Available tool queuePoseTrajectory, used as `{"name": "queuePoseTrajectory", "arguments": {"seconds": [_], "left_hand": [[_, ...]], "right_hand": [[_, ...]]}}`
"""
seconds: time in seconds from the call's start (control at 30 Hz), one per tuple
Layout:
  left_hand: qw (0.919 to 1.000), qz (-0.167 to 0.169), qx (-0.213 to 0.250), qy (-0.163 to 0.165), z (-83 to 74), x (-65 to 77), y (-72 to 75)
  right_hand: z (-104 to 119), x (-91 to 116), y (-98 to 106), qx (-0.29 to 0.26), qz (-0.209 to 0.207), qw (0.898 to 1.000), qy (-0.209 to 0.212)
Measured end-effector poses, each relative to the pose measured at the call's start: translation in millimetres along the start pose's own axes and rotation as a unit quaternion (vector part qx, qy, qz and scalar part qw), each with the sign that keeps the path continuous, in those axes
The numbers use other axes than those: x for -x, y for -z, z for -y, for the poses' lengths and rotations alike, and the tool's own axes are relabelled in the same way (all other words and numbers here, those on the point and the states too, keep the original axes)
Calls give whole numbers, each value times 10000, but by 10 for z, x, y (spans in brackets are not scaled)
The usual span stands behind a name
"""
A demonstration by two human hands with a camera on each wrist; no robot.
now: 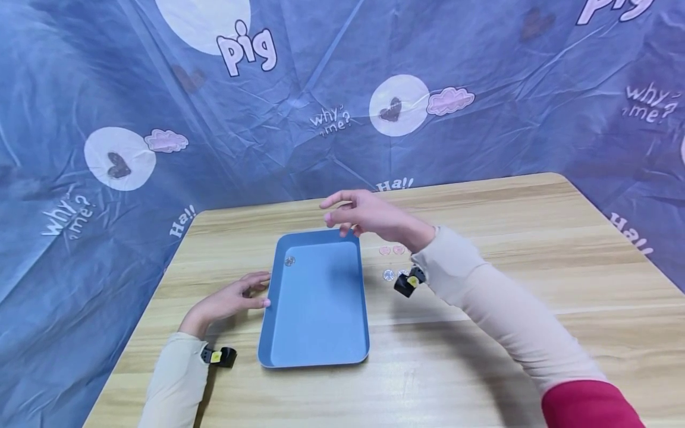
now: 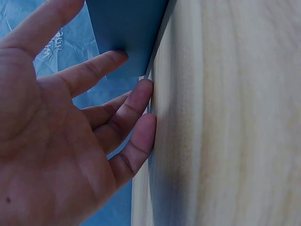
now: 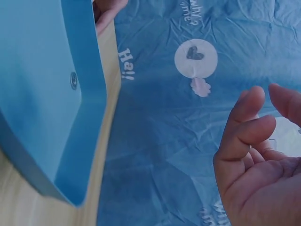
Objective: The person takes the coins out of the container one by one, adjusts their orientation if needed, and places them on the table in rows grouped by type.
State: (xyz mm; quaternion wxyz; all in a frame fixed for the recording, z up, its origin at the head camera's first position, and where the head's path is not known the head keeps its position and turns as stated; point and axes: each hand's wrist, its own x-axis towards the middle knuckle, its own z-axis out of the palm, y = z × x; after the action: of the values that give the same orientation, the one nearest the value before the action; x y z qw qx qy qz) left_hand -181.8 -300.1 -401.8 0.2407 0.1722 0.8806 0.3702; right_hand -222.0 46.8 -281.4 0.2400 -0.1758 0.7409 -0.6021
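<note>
A blue rectangular tray (image 1: 321, 309) lies on the wooden table, with one small clear round piece, like a flat gem or button (image 1: 289, 261), near its far left corner. My left hand (image 1: 232, 304) rests at the tray's left side, thumb and fingertips against the outer wall. In the left wrist view its fingers (image 2: 87, 73) are spread and relaxed beside the tray wall (image 2: 127, 33). Above the tray's far right corner hovers my right hand (image 1: 371, 215). Its fingers (image 3: 235, 141) are loosely bent, a gap parts thumb and forefinger, and nothing shows between them.
Right of the tray lie two pink round pieces (image 1: 392, 250) and, nearer, clear round pieces (image 1: 389, 275), partly hidden behind the right wrist camera (image 1: 409, 282). A blue printed cloth (image 1: 299, 137) hangs behind the table (image 1: 514, 238).
</note>
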Motion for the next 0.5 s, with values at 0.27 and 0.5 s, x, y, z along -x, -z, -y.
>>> {"name": "queuePoseTrajectory", "arguments": {"seconds": [0.27, 0.5], "left_hand": [[10000, -17, -46, 54, -17, 9, -4], [10000, 11, -60, 71, -26, 3, 7]], "right_hand": [[-148, -330, -267, -226, -180, 9996, -75], [-396, -614, -468, -370, -295, 9984, -294]]}}
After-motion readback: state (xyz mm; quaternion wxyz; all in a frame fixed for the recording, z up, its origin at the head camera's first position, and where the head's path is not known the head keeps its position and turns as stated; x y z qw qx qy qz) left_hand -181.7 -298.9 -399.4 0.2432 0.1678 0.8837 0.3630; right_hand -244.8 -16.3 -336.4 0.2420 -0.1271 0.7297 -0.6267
